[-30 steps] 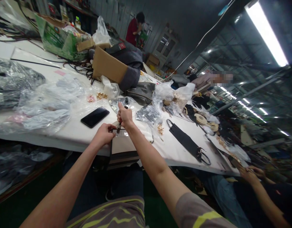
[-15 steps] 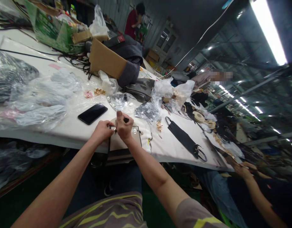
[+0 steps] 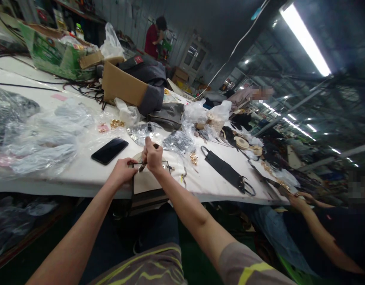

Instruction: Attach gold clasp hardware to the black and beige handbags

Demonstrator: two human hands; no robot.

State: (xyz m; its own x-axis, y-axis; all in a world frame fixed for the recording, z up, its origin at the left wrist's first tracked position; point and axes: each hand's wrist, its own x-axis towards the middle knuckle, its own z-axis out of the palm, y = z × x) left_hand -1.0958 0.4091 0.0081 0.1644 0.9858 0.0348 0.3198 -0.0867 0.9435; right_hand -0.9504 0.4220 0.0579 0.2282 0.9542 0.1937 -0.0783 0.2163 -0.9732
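On the table edge in front of me lies a beige-lined piece with dark borders [image 3: 148,183], like an open bag; its lower part hangs over the edge. My right hand [image 3: 153,157] is closed in a fist round a dark-handled tool [image 3: 142,167]. The tool's lower end points down at the upper left of the beige lining; its exact kind I cannot make out. My left hand [image 3: 125,170] pinches the piece's upper left edge, close to the tool's tip. A black phone [image 3: 109,151] lies left of the hands.
Clear plastic bags [image 3: 51,134] cover the table's left. Small gold-coloured metal parts [image 3: 193,158] lie to the right, near a black strap piece with ring handles [image 3: 225,170]. A cardboard box [image 3: 123,84] stands behind. At the far right are a co-worker's hands [image 3: 301,201].
My view has shifted a little, so the scene sits further left and lower. My right hand has tilted, and more of the tool shows beneath it. The left hand keeps its pinch.
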